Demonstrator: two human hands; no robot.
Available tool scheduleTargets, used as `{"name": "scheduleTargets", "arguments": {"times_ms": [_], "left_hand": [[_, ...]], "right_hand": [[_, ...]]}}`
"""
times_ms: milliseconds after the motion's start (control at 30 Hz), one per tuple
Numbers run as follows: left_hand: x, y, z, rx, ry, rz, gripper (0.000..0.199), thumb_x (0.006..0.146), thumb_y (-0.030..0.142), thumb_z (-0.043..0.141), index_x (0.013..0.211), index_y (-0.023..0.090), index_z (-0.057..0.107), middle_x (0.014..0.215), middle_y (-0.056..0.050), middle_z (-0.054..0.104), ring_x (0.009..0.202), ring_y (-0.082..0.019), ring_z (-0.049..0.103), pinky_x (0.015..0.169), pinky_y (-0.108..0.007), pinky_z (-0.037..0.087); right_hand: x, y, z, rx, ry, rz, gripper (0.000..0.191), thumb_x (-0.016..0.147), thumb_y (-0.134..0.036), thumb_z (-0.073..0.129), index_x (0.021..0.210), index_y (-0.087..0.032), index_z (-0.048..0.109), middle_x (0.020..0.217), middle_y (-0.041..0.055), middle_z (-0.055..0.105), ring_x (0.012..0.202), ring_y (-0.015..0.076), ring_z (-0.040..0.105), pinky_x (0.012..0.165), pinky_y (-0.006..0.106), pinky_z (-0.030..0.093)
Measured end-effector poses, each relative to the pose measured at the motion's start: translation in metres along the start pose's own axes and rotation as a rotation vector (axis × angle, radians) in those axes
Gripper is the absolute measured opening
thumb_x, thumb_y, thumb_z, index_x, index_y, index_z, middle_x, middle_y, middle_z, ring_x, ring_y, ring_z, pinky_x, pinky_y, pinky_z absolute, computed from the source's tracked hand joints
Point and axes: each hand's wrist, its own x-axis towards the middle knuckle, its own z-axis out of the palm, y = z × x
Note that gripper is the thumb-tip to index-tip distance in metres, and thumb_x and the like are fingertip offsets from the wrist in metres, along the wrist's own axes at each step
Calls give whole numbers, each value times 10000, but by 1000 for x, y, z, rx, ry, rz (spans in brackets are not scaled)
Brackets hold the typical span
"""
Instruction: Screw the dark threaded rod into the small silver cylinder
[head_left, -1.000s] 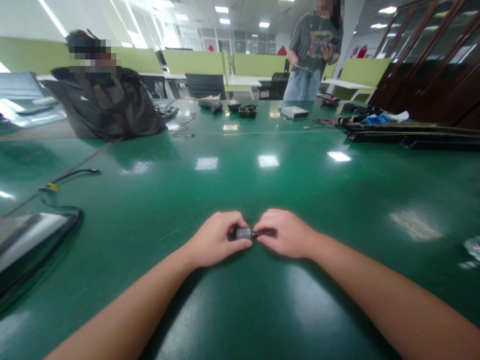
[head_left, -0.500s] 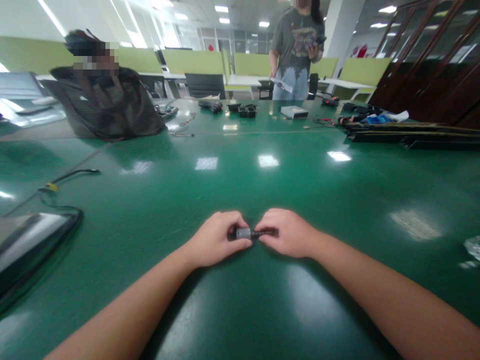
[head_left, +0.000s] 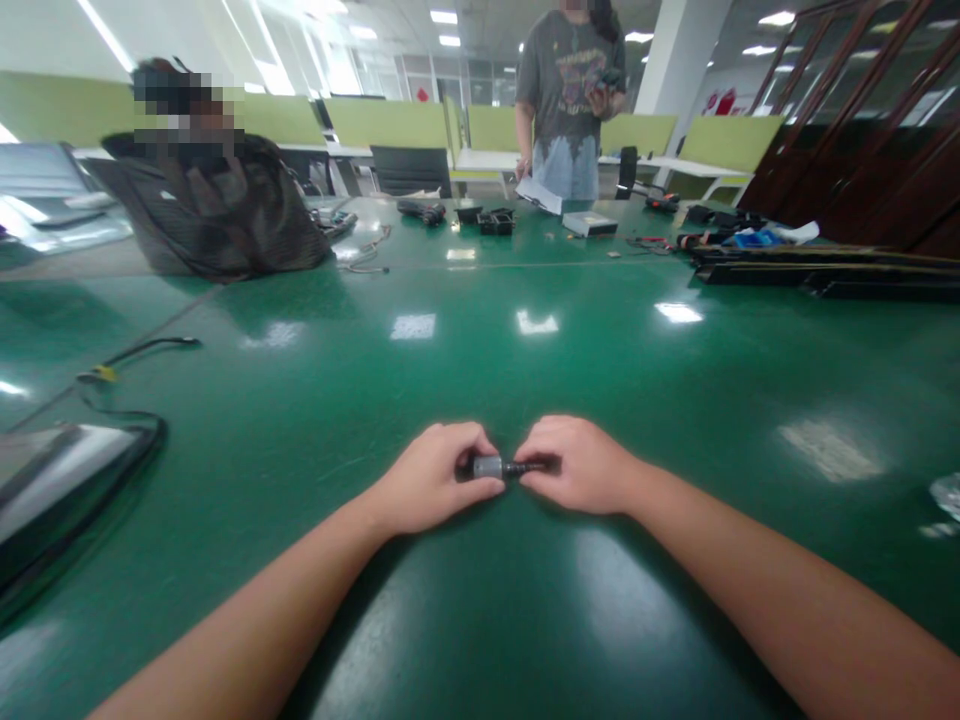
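Observation:
A small cylindrical part [head_left: 489, 467], silver-grey with a narrow black section at its right, lies sideways low over the green tabletop [head_left: 480, 380]. My left hand [head_left: 435, 478] is closed round its wider left end, thumb below and fingers above. The thin black end [head_left: 519, 468] points into my right hand [head_left: 576, 465], which pinches it between thumb and fingers. Both hands are close together near the middle of the view, and the fingers hide the two tips of the part.
A dark bag [head_left: 225, 210] stands at the back left. Nearer on the left is a device with a black cable [head_left: 161, 430]. A metal box [head_left: 589, 224], black parts [head_left: 495, 222] and long black strips [head_left: 825, 270] lie along the far side. Beyond stands a person [head_left: 570, 100].
The person across the table has moved left, and the papers in their hand have moved left and down. My right hand has shifted very slightly; my left hand looks the same.

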Motion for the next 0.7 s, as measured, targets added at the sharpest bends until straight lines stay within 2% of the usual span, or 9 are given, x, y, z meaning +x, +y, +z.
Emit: {"name": "scheduleTargets", "arguments": {"times_ms": [700], "left_hand": [[0, -1, 1, 4, -1, -4, 257, 843, 436, 737, 943, 210, 669, 863, 4, 693, 757, -179, 614, 738, -297, 408]], "right_hand": [[0, 1, -3, -32, -14, 22, 60, 865, -222, 730, 911, -192, 753, 865, 42, 750, 828, 185, 652, 792, 315, 476]]}}
